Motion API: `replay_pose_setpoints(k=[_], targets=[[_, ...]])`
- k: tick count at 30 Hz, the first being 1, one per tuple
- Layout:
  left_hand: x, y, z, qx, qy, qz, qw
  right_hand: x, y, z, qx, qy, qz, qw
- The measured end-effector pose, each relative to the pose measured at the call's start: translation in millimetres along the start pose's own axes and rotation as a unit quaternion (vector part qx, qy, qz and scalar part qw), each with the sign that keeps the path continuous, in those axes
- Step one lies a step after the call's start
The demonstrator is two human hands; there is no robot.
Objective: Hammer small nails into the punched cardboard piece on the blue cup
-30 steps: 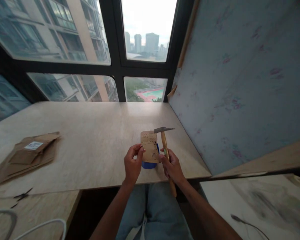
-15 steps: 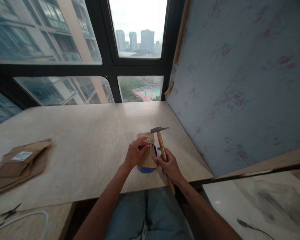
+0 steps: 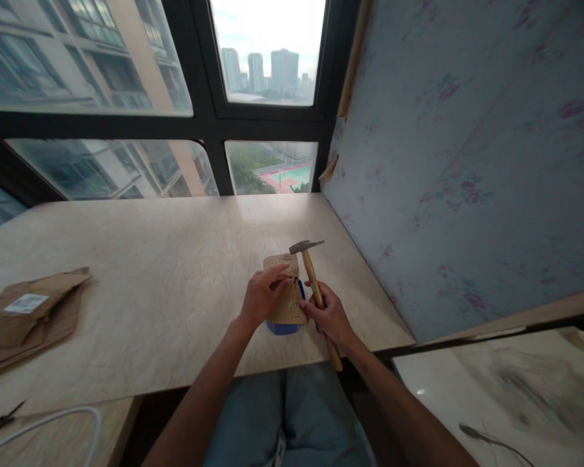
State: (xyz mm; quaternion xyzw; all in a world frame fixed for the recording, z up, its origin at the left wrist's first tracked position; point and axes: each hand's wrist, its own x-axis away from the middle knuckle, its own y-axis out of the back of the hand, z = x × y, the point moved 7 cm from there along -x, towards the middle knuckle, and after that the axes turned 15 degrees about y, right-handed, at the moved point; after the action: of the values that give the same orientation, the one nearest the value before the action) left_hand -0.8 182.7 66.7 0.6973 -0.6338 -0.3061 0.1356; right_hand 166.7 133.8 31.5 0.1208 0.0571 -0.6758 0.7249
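A tan sheet with small dark marks and holes along its edges (image 3: 288, 310) lies over a blue object (image 3: 282, 329) near the table's front edge. My left hand (image 3: 265, 295) rests over the sheet's upper part, thumb and fingertips pinched together; whatever sits between them is too small to make out. In my right hand (image 3: 328, 314) is a hammer (image 3: 310, 264), its wooden handle slanting down past the table edge and its metal head raised at the sheet's upper right. My right thumb and fingertip reach the sheet's right edge.
Flattened brown cardboard packaging (image 3: 34, 305) lies on the pale table (image 3: 175, 259) at the left. A white cable (image 3: 53, 418) and dark scissors-like tool (image 3: 7, 416) are at the lower left. Windows stand behind, a floral wall (image 3: 442, 162) on the right. Another cable (image 3: 486, 439) lies lower right.
The view has shifted slightly, so the cardboard sits a little farther left. Both hands, the hammer and the tan sheet keep nearly the same arrangement.
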Motion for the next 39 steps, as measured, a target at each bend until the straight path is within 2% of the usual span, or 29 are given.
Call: replay_pose_setpoints(k=[9, 13, 17, 20, 25, 33, 39], targets=[[1, -2.6, -2, -0.011, -0.019, -0.004, 1.0, -1, 4, 12, -0.004, -0.004, 0.013, 1.0], [0, -2.8, -2, -0.021, -0.02, -0.01, 1.0, -1, 13, 37, -0.032, 0.009, 0.032, 0.999], [0, -2.7, -2, -0.027, -0.029, -0.014, 0.999, -1, 26, 66, 0.013, 0.001, 0.076, 0.997], [1, -1.6, -2, -0.028, -0.036, -0.024, 0.999, 2, 30, 78, 0.044, -0.028, 0.119, 0.992], [2, -1.9, -1, -0.021, -0.04, -0.036, 0.998, 9, 29, 82, 0.078, -0.027, 0.156, 0.984], [3, -1.8, -1, -0.027, -0.05, -0.038, 0.998, 12, 32, 78, 0.081, -0.038, 0.148, 0.985], [3, -2.6, -1, -0.035, -0.047, -0.03, 0.998, 17, 41, 91, 0.121, -0.061, 0.163, 0.977]])
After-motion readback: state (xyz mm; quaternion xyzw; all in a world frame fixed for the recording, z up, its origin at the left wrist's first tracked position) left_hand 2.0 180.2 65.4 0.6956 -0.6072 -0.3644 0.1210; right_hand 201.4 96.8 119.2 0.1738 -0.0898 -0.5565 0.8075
